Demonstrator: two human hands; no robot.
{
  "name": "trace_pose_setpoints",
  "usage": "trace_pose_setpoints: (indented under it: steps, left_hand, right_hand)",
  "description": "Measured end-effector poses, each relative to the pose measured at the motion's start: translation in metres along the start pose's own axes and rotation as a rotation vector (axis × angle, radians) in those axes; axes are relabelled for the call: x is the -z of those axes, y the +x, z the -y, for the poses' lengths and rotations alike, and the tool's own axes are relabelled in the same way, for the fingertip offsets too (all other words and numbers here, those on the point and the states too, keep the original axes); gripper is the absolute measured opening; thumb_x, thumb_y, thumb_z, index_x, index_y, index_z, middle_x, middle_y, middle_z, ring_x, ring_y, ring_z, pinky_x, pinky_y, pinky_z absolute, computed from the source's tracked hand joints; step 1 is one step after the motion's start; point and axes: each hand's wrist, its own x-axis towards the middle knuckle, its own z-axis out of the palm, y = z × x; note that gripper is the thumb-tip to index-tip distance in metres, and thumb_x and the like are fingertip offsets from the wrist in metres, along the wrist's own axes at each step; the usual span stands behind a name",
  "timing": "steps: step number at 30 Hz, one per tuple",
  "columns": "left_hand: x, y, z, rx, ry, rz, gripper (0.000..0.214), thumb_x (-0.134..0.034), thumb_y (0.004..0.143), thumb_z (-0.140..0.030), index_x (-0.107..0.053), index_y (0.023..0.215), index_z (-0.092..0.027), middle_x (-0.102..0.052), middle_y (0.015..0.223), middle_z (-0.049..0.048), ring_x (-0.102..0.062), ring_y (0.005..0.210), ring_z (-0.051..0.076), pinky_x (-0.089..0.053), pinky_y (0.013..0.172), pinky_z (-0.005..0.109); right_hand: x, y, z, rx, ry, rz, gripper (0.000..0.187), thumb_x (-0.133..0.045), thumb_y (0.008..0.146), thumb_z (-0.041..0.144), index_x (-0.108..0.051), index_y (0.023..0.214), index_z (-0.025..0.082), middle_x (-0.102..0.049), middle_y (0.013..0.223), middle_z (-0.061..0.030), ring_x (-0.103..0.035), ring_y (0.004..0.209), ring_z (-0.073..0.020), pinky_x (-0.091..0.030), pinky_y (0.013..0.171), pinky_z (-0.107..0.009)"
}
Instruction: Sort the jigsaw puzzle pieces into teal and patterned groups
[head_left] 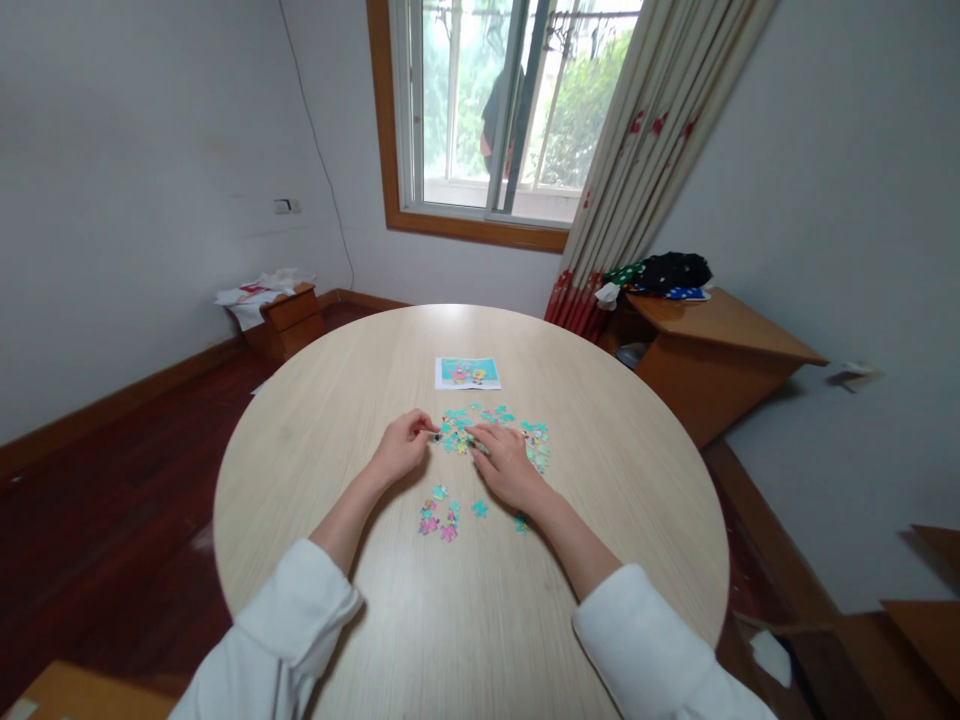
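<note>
Loose jigsaw puzzle pieces [456,418], mostly turquoise with some yellow and pink, lie in a spread pile at the middle of the round table. My left hand [403,445] is at the pile's left edge, thumb and fingers pinched on a small puzzle piece [437,436] with a dark patch. Over the pile's near side, my right hand [506,465] has its fingers stretched out and apart, the tips down among the pieces; part of the pile is hidden under it. Closer to me sits a small cluster of pink and turquoise pieces [448,533], with a lone turquoise piece [479,509] to its right.
Beyond the pile, a printed picture sheet [469,373] lies flat on the table [315,430]. More pieces [521,523] rest beside my right wrist. A wooden cabinet [697,350] bearing cloths stands at the right, and a window [510,110] is behind the table.
</note>
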Motion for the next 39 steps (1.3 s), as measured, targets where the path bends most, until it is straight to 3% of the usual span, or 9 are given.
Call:
trace_pose_setpoints:
  steps: [5,11,19,26,29,34,39]
  left_hand:
    - [0.000,-0.006,-0.005,-0.049,0.301,0.105,0.019,-0.044,0.071,-0.010,-0.060,0.075,-0.021,-0.071,0.087,0.0046,-0.062,0.088,0.022,-0.039,0.091,0.039]
    - [0.013,-0.006,-0.006,-0.017,0.508,0.034,0.023,-0.041,0.074,-0.010,-0.061,0.071,-0.021,-0.072,0.084,0.0064,-0.063,0.084,0.024,-0.036,0.089,0.041]
    - [0.023,-0.008,-0.009,0.016,0.261,0.062,0.017,-0.046,0.063,-0.012,-0.060,0.059,-0.021,-0.069,0.067,0.0052,-0.059,0.066,0.019,-0.040,0.066,0.029]
    - [0.025,-0.010,-0.017,0.055,0.173,0.185,0.018,-0.042,0.060,-0.011,-0.053,0.050,-0.021,-0.064,0.056,0.0032,-0.058,0.056,0.017,-0.041,0.058,0.027]
    - [0.027,-0.011,-0.020,0.145,0.137,0.297,0.015,-0.042,0.058,-0.011,-0.053,0.051,-0.020,-0.062,0.053,0.0026,-0.056,0.049,0.016,-0.039,0.051,0.026]
    - [0.027,-0.017,-0.026,0.294,-0.009,0.482,0.007,-0.046,0.057,-0.015,-0.050,0.053,-0.020,-0.059,0.050,0.0013,-0.055,0.044,0.015,-0.039,0.044,0.024]
    - [0.029,-0.022,-0.032,0.342,-0.085,0.639,0.003,-0.051,0.060,-0.019,-0.050,0.057,-0.020,-0.064,0.055,0.0034,-0.057,0.046,0.015,-0.042,0.047,0.025]
  right_hand:
    - [-0.005,0.000,-0.003,0.039,0.078,-0.016,0.045,-0.037,0.087,0.006,-0.059,0.121,0.023,-0.067,0.116,-0.0072,-0.056,0.112,-0.0185,-0.028,0.102,-0.044]
    - [-0.002,-0.001,0.004,0.012,0.094,0.052,0.047,-0.036,0.085,0.004,-0.057,0.123,0.022,-0.065,0.122,-0.0073,-0.055,0.115,-0.0172,-0.023,0.106,-0.045]
    - [0.005,0.000,0.007,0.049,0.062,0.084,0.041,-0.041,0.084,0.002,-0.063,0.111,0.021,-0.070,0.110,-0.0060,-0.058,0.109,-0.0162,-0.023,0.105,-0.044]
    - [0.015,-0.004,0.024,0.141,0.233,0.259,0.039,-0.041,0.079,0.000,-0.071,0.093,0.021,-0.075,0.092,-0.0009,-0.063,0.096,-0.0150,-0.030,0.098,-0.039]
    - [0.013,-0.004,0.026,0.112,0.273,0.252,0.036,-0.043,0.078,0.001,-0.070,0.093,0.020,-0.075,0.086,-0.0002,-0.063,0.091,-0.0147,-0.032,0.097,-0.037]
    - [0.005,-0.001,0.013,0.016,0.151,0.084,0.041,-0.038,0.082,0.003,-0.064,0.110,0.019,-0.069,0.112,-0.0067,-0.056,0.110,-0.0185,-0.030,0.097,-0.041]
    - [0.003,-0.002,0.008,-0.005,0.027,0.178,0.053,-0.033,0.083,0.003,-0.047,0.133,0.016,-0.055,0.134,-0.0119,-0.038,0.132,-0.0220,-0.019,0.106,-0.049]
